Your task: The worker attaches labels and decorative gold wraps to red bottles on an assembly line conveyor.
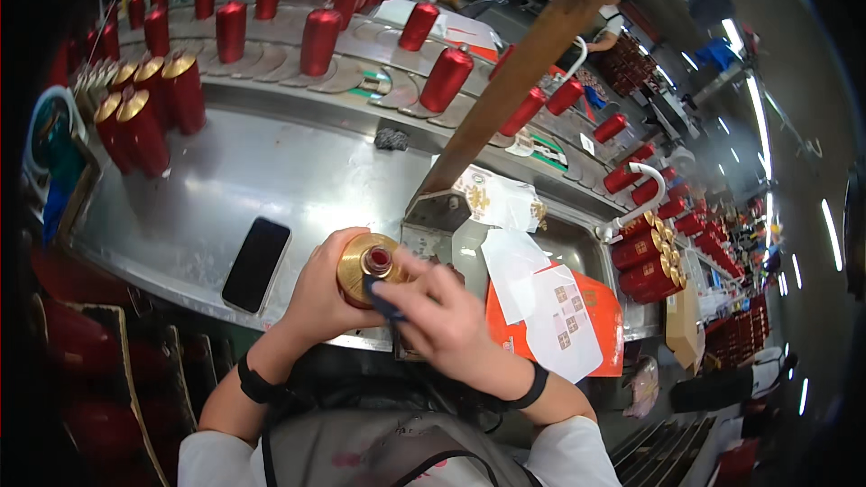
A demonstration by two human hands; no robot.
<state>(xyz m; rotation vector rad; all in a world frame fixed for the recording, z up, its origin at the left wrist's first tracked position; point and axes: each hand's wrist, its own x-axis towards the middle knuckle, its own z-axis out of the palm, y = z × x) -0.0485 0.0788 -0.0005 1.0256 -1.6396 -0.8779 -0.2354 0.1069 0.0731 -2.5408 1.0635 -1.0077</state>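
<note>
My left hand (317,296) is wrapped round the side of a bottle (357,255) with a gold shoulder and a red neck opening facing up. The bottle's body is mostly hidden under the hands. At its shoulder, on the near right side, my right hand (444,314) pinches a small dark blue piece (386,306), perhaps cloth, which touches the gold surface. Motion smears the right fingers a little. A black phone (257,263) lies on the metal table left of my left hand.
Beyond the metal table (298,158), a conveyor (271,63) carries several red bottles (320,41). Gold-topped red bottles (183,95) stand at the left, more (648,261) at the right. A wooden post (505,90) rises ahead. White sheets (559,329) and orange paper (609,325) lie right.
</note>
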